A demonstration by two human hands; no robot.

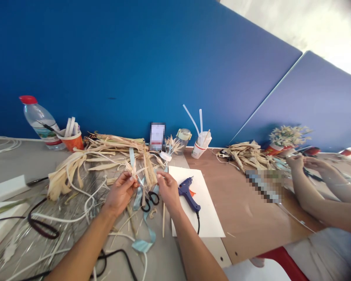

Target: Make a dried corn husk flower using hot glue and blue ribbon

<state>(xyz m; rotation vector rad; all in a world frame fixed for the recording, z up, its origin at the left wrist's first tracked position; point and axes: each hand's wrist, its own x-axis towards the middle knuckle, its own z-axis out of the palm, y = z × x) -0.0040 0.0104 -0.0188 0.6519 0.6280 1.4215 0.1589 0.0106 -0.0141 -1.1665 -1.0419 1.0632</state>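
My left hand point(121, 193) is closed in a pinch on a small, pale flower-like piece of dried corn husk point(130, 170). To its right, my right hand point(169, 189) has its thumb and fingers drawn together; anything between them is too small to make out. A wide corn husk strip point(149, 171) ends right beside the right fingertips. Below and between the hands lie black-handled scissors point(154, 198) and a light blue ribbon point(143, 246). A blue glue gun point(189, 194) rests on a white sheet point(212, 222) beside my right forearm.
Husks point(117, 142) are heaped behind my hands. White cables point(76, 218) tangle at the left. A bottle point(42, 123), orange cup point(73, 142), phone point(158, 136), jar point(183, 140) and paper cup point(198, 150) stand along the blue partition point(134, 66). Another person's arms point(318, 191) are at right.
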